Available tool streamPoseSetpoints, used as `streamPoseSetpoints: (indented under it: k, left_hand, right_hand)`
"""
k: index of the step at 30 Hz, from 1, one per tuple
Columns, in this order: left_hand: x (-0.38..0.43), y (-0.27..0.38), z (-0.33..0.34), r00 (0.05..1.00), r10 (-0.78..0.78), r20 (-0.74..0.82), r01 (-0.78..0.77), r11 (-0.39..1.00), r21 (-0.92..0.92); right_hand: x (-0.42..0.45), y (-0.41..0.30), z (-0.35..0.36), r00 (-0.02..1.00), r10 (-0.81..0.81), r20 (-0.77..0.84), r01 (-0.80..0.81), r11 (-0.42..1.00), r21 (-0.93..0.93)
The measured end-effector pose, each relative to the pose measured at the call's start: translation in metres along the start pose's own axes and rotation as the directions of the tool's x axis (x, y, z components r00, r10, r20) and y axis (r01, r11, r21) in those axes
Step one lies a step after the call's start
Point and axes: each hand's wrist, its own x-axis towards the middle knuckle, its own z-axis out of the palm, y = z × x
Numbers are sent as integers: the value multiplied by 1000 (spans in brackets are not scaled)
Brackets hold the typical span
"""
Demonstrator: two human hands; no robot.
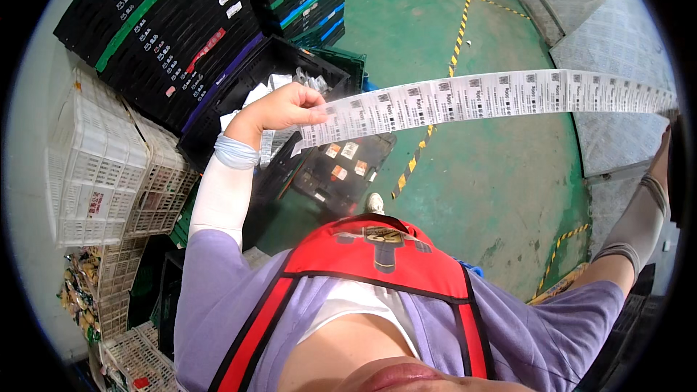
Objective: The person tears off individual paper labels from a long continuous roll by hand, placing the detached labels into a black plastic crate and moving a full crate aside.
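My left hand (286,106) pinches one end of a long strip of printed labels (474,98) between thumb and fingers. The strip stretches across the view to the far right, bearing repeated writing and codes. At the dark right rim, my right hand (668,128) meets its other end; the fingers there are mostly lost in shadow. Below and behind my left hand stands an open black plastic crate (335,73), with white label sheets (256,93) and clear plastic wrapping (313,80) inside. Both my forearms wear sleeves, and a red apron covers my front.
Tall stacks of black crates (163,27) rise at the back left. White perforated plastic crates (103,169) are stacked at the left. A black crate with stickers (354,166) sits on the green floor (490,174), beside yellow-black tape (411,169). Grey panels (615,76) line the right.
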Motion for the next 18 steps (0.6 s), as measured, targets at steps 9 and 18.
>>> streamPoseSetpoints:
  k: [9,18]
  left_hand:
    - [41,41,31,994,106,-37,-102,992,80]
    - [60,61,47,976,198,-93,-130,866,483]
  right_hand:
    - [-215,-172,79,790,-532,304,431,835,342]
    - [-391,-308,130,124,-869,478,142,493,859]
